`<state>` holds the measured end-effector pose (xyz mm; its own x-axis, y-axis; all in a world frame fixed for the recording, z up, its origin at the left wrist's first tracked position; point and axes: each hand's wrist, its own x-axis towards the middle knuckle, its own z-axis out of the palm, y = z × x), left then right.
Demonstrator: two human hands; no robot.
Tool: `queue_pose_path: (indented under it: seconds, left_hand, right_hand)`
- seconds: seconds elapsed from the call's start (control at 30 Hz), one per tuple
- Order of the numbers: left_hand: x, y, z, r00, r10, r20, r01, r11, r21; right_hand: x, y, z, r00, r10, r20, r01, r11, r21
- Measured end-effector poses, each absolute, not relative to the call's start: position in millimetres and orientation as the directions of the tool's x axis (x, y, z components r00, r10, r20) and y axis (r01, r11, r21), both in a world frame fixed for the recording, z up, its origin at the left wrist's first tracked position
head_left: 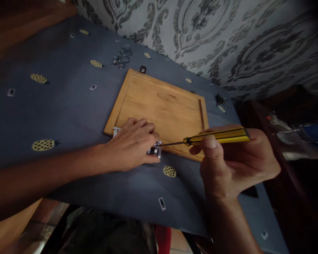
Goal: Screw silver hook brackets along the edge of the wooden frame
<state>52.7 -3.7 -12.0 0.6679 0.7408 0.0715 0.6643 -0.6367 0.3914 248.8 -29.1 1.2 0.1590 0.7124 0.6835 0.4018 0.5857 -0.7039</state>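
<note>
A framed wooden panel (pixel 161 102) lies flat on the table. My left hand (pixel 134 143) rests over its near edge, fingers curled and thumb below, pinching a small silver metal hinge (pixel 156 151). Another silver metal piece (pixel 116 131) shows at the panel's near left corner, partly covered by that hand. In my right hand (pixel 228 158) is a yellow-and-black screwdriver (pixel 217 136), held nearly level. Its shaft points left, and the tip meets the hinge beside my left fingers. Whether a screw sits under the tip cannot be made out.
A blue cloth (pixel 69 98) with pineapple prints covers the table. Loose metal hardware (pixel 122 58) lies behind the panel. A small black piece (pixel 142 69) sits at its far edge, and a dark object (pixel 221 100) lies right. Patterned wall (pixel 201 31) bounds the back.
</note>
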Motion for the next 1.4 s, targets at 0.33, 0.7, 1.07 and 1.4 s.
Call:
queue_pose_path:
  seconds: [0.33,0.7,1.07,1.4]
  left_hand:
    - [52.9,-3.1,-13.5,0.667,0.741,0.084,0.659,-0.638,0.397]
    - [52.7,-3.3,-13.8,0.669,0.739,0.083,0.667,-0.646,0.372]
    - [52.1,-3.6,-16.0,0.671,0.736,0.088,0.664,-0.649,0.372]
    - [52.4,-3.3,-17.6,0.664,0.741,0.105,0.657,-0.644,0.392]
  right_hand:
    - [251.7,-27.3,-0.6,0.098,0.68,0.727,0.422,0.633,-0.649]
    - [266.2,-30.1,9.2,-0.093,0.838,0.538,0.257,0.542,-0.8]
    - [250.8,-30.7,2.7,0.09,0.664,0.742,0.378,0.667,-0.643]
    - [247.8,-30.3,0.7,0.118,0.722,0.681,0.3,0.628,-0.718]
